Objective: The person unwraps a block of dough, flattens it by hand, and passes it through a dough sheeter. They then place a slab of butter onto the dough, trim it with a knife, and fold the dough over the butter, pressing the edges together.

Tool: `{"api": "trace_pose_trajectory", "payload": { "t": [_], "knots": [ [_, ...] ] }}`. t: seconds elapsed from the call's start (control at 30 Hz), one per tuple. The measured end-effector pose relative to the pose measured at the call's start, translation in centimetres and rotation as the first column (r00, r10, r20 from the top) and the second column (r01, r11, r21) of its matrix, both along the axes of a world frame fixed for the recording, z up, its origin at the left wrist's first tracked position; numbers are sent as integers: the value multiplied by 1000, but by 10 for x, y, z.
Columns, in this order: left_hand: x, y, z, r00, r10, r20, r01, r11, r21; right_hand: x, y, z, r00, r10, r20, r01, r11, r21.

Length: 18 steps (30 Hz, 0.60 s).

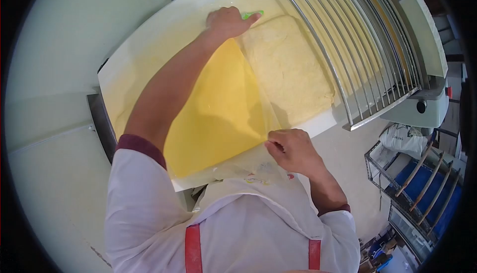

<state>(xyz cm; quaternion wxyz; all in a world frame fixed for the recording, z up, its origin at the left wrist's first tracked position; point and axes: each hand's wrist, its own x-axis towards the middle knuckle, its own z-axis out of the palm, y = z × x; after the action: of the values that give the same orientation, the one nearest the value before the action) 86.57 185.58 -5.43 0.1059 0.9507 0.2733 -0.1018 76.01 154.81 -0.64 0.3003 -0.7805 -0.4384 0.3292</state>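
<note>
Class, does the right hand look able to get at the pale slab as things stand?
Probably yes: the rack lies to one side and the right hand is near the pale slab, though its fingers seem to pinch the yellow sheet.

The left hand [229,23] partly hides a small green object [255,13].

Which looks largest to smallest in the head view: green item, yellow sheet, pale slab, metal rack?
1. Metal rack, cut off by the frame
2. Yellow sheet
3. Pale slab
4. Green item, partly hidden
</note>
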Motion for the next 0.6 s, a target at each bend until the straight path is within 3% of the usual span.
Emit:
{"api": "trace_pose_trajectory", "payload": {
  "t": [0.1,0.2,0.33,0.47,0.6],
  "knots": [
    [7,15,-37,984,61,168,-53,997,-51,-8,8,0,998,56,34,-53,996,-66],
    [-31,42,-43,801,246,546,120,828,-548,-21,15,4,995,85,54,-87,996,17],
    [-127,68,-32,643,580,501,66,610,-790,-57,52,11,977,200,70,-207,972,109],
    [-241,110,-5,462,759,459,-59,542,-838,-118,105,32,887,461,8,-457,878,140],
    [-403,150,24,199,854,480,-161,512,-844,-219,155,65,704,708,55,-705,689,168]
  ]
}}
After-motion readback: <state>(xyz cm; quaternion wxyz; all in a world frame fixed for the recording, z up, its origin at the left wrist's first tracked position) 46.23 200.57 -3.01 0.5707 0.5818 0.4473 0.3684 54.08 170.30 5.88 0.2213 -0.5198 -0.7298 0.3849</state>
